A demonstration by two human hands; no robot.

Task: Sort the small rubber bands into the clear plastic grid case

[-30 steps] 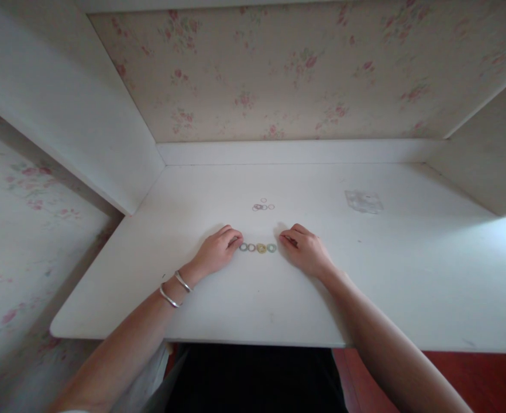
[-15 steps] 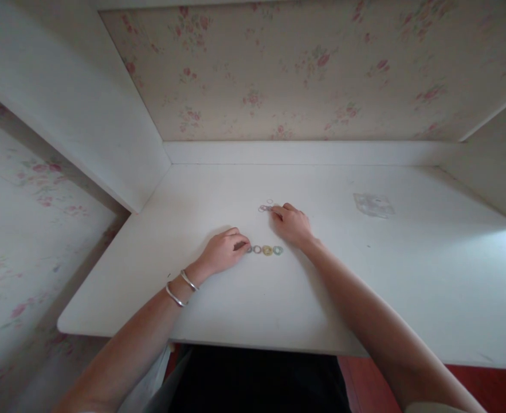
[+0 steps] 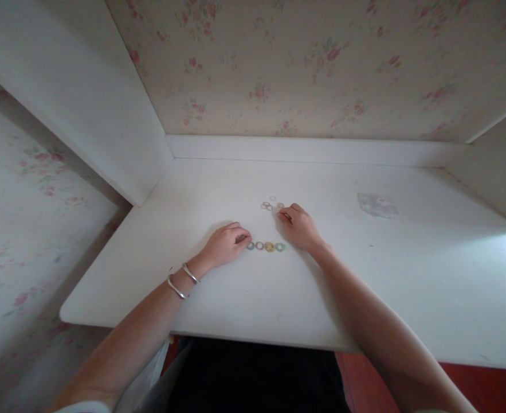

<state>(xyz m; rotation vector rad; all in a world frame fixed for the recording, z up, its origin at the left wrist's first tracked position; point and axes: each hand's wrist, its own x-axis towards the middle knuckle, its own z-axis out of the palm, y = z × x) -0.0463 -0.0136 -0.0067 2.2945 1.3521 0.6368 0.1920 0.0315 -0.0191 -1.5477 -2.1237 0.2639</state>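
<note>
The white worktop (image 3: 364, 275) fills the middle of the frame, boxed in by flowered wallpaper (image 3: 321, 69) across the top and a white side panel (image 3: 85, 103) at the upper left. A pale, crumpled scrap (image 3: 377, 204), perhaps clear plastic, lies right of centre, well apart from everything else.

Both forearms come up from the bottom edge. The left wrist carries two silver bangles (image 3: 183, 280). The left hand (image 3: 224, 245) rests knuckles-up just left of centre, its fingers curled so that the tips touch the left end of a row of rings (image 3: 266, 246); whether its grip pinches a ring cannot be told. The right hand (image 3: 299, 226) sits just above the row's right end, fingers curled narrow, tips close to a loose cluster of rings (image 3: 271, 203). Whether it holds one is too small to see.

The row consists of four small coloured rings lying flat, touching or nearly so. Its long axis runs straight across the frame, left to right, between the two hands. The cluster lies just above it, scattered with no clear direction.

The rings look light and slick, so a brushing knuckle or wrist could probably knock the row out of line, and one pinched from the cluster could slip and roll off.
</note>
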